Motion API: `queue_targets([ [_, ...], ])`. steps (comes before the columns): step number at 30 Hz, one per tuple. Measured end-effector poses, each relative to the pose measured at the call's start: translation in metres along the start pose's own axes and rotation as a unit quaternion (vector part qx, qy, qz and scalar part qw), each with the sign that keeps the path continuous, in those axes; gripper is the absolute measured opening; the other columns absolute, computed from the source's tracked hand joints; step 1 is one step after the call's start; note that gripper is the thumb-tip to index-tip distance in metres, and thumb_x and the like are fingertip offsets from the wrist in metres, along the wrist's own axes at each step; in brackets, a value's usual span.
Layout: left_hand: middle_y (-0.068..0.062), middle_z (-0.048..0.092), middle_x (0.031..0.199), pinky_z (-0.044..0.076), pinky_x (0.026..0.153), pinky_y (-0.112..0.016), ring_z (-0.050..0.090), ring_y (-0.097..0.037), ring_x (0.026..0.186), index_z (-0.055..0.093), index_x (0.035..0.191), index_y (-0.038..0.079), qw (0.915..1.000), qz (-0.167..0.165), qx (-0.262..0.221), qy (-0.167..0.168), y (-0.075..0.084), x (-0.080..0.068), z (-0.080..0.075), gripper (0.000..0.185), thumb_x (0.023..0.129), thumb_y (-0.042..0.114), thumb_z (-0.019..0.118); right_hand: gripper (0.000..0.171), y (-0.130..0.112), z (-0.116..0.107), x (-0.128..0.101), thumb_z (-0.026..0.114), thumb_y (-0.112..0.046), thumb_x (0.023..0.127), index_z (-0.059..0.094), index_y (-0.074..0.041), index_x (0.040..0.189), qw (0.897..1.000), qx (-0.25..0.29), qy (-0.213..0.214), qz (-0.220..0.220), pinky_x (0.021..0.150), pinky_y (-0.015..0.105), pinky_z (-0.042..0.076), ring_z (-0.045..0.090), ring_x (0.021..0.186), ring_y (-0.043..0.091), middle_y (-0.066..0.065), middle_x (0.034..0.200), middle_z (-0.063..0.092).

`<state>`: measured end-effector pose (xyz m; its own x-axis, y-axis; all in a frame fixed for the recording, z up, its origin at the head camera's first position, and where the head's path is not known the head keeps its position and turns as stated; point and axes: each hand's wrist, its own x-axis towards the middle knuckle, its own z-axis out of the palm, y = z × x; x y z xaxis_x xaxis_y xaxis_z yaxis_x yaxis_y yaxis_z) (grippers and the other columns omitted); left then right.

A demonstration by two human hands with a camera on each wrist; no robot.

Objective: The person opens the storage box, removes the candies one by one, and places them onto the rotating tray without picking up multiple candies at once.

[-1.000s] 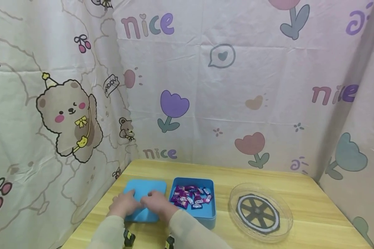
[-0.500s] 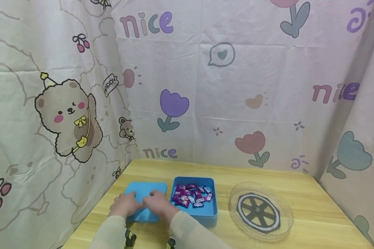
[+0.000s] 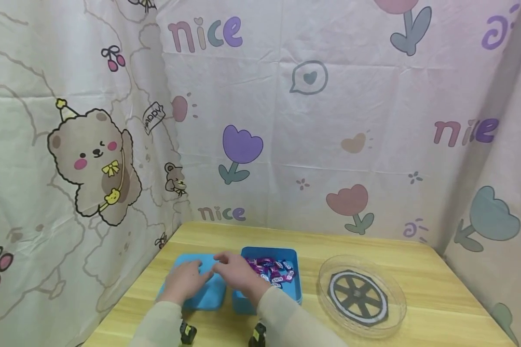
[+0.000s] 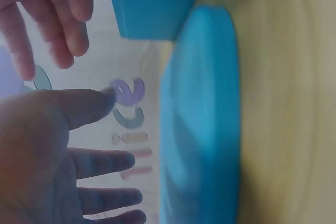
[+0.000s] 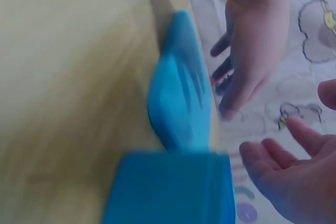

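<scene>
Both hands have lifted off the blue lid (image 3: 197, 289) and drifted right toward the open blue box (image 3: 293, 289) of wrapped candies (image 3: 275, 271). The left hand (image 3: 183, 279) hovers above the lid, fingers (image 4: 100, 161) spread, holding nothing; the right hand (image 3: 239, 272) hangs relaxed and empty at the box's near-left corner, the lid lying flat, apparently set aside, left of it.

"nice" is printed on the curtain (image 3: 286, 120) 3x: top left by the corner, low down just above the table edge, & at right, partly lost in a fold. a small tag by the bear (image 3: 93, 164) reads "happy". candy wrappers' print too small to read.
</scene>
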<state>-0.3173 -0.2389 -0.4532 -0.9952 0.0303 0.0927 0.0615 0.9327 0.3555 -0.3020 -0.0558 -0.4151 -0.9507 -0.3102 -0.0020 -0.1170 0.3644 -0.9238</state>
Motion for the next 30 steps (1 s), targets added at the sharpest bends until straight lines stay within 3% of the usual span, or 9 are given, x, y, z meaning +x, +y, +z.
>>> queue_targets([
  [5,-0.024,0.061,0.134,0.042,0.098,-0.066,0.050,-0.050,0.126,0.063,0.133,0.001,0.9998,0.014,-0.014,0.010,0.023,0.002,-0.002,0.063,0.100,0.054,0.054,0.034,0.011,-0.033,0.002,0.063,-0.033,0.097,0.066,-0.019,0.127,0.999,-0.039,0.017,-0.010,0.091,0.057,0.052,0.061,0.111,0.028,0.003,0.127,0.064],
  [8,-0.021,0.064,0.130,0.046,0.095,-0.064,0.055,-0.047,0.122,0.066,0.131,0.003,0.9994,0.022,-0.025,0.008,0.038,0.003,-0.001,0.064,0.099,0.057,0.055,0.036,0.022,-0.051,0.003,0.061,-0.030,0.098,0.064,-0.016,0.131,0.997,-0.067,0.030,-0.012,0.094,0.057,0.050,0.060,0.115,0.029,0.004,0.128,0.063],
  [15,-0.017,0.067,0.125,0.050,0.091,-0.060,0.062,-0.042,0.114,0.067,0.128,0.004,0.9987,0.036,-0.034,-0.014,0.064,0.007,0.013,0.058,0.098,0.053,0.058,0.039,0.051,-0.086,0.005,0.060,-0.025,0.098,0.063,-0.007,0.132,0.988,-0.140,0.060,-0.018,0.099,0.056,0.048,0.058,0.118,0.032,0.011,0.131,0.060],
  [23,-0.020,0.066,0.125,0.050,0.091,-0.061,0.060,-0.043,0.116,0.064,0.129,-0.001,0.9986,0.019,-0.041,-0.026,0.079,0.015,0.030,0.059,0.095,0.048,0.065,0.036,0.069,-0.104,0.007,0.065,-0.024,0.097,0.065,-0.005,0.127,0.970,-0.231,0.071,-0.013,0.092,0.051,0.054,0.060,0.100,0.026,0.013,0.117,0.060],
  [30,-0.019,0.067,0.121,0.051,0.086,-0.060,0.063,-0.040,0.109,0.063,0.128,0.000,0.9989,0.015,-0.038,-0.024,0.084,0.020,0.040,0.048,0.095,0.034,0.069,0.039,0.080,-0.105,0.009,0.070,-0.026,0.093,0.066,-0.006,0.127,0.943,-0.325,0.070,-0.005,0.094,0.054,0.052,0.062,0.106,0.031,0.015,0.125,0.059],
])
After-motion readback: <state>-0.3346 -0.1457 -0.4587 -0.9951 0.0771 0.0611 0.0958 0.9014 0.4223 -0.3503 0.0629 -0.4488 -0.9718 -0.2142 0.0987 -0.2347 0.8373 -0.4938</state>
